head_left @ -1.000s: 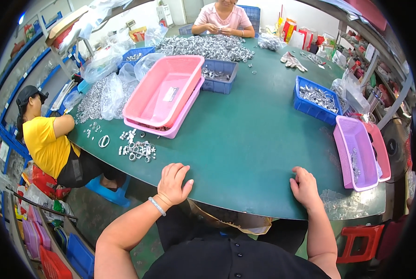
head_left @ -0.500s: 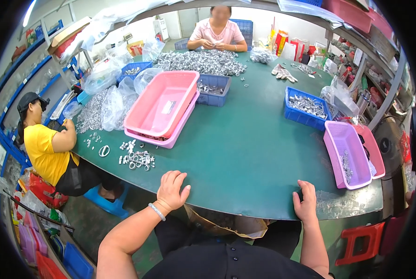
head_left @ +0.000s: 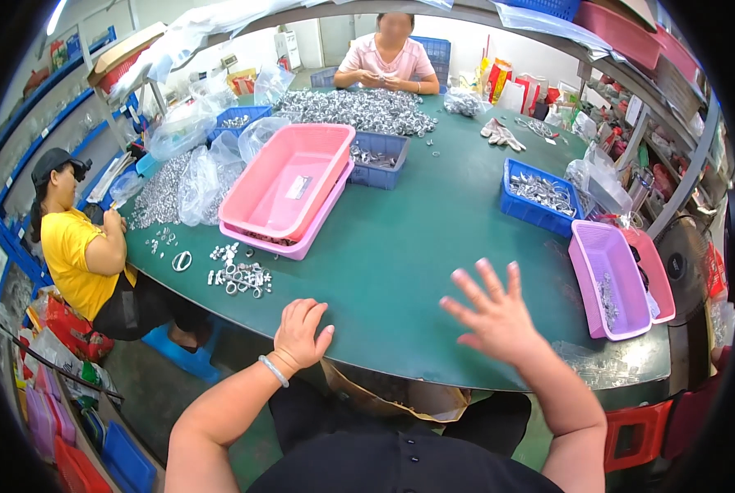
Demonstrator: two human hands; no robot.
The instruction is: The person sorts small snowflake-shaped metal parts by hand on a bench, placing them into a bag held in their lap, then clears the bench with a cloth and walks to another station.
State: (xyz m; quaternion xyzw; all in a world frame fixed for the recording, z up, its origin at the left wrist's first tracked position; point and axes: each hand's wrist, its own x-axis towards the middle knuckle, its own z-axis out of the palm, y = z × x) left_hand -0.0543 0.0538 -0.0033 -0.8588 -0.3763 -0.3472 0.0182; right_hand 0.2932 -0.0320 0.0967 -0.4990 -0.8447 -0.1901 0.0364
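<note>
My left hand (head_left: 302,333) rests at the near edge of the green table (head_left: 400,271), fingers stretched out and thumb apart, holding nothing; a pale bracelet circles its wrist. My right hand (head_left: 495,320) is raised over the table, fingers spread wide and nothing in it. Beyond my left hand lies a small group of silvery metal rings and small parts (head_left: 242,279). Behind that group, a pink plastic basket (head_left: 326,156) sits in another pink basket, with a small label on its floor. To the right of my right hand stands a lilac basket (head_left: 589,279) with small metal parts inside.
A blue crate (head_left: 540,215) of metal bands stands at the right. Another blue crate (head_left: 388,174) stands behind the pink baskets. Across the table a person in pink (head_left: 388,62) handles parts by a large metal heap (head_left: 355,111). A person in yellow (head_left: 80,251) sits at the left.
My right hand has lifted from the table's near edge and moved forward and left, its fingers spreading. My left hand stays in place.
</note>
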